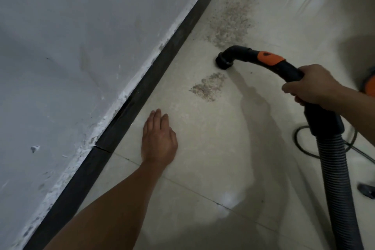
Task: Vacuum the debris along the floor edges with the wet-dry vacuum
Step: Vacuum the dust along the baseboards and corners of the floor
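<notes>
My right hand (313, 86) grips the black vacuum handle (263, 60), which has an orange slider on top. Its round nozzle (224, 62) points down at the pale tiled floor. A small patch of grey-brown debris (209, 87) lies just in front of the nozzle. A larger spread of debris (231, 20) stretches away behind it, near the dark baseboard (142, 85). My left hand (158, 138) rests flat on the floor with straight fingers, close to the baseboard. The ribbed grey hose (336, 178) runs down from the handle to the lower right.
A grey-white wall (71, 46) with rough plaster along its foot fills the left side. At the right edge an orange part of the vacuum body (370, 85) shows. A thin cable (300, 142) loops on the floor by the hose. A dark object (367, 191) lies lower right.
</notes>
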The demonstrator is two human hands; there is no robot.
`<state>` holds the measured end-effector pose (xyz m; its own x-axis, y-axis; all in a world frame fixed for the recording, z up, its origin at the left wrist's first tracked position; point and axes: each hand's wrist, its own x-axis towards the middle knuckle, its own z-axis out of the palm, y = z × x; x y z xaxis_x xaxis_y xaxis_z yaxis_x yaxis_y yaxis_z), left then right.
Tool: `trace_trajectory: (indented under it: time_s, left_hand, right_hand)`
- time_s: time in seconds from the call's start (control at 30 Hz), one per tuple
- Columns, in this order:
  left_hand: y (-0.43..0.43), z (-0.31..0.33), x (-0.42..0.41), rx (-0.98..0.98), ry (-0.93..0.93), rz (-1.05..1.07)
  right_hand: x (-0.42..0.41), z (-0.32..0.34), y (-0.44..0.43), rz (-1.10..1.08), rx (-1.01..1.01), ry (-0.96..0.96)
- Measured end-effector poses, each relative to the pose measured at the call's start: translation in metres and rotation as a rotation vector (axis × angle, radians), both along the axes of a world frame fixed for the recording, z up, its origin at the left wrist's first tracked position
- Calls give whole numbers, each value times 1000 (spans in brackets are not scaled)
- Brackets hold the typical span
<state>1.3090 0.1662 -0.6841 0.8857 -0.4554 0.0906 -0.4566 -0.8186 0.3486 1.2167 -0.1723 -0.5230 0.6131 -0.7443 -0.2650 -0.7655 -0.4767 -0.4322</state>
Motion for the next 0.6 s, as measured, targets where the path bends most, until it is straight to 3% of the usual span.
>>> trace_trajectory:
  time_s: [0.17, 0.6]
  left_hand:
    - [0, -1, 0, 0, 2, -3]
    - [1, -1, 0, 11, 4, -5]
  right_hand:
    - [-4, 1, 8, 86, 75, 29]
    - [-49, 23, -2, 76, -34, 84]
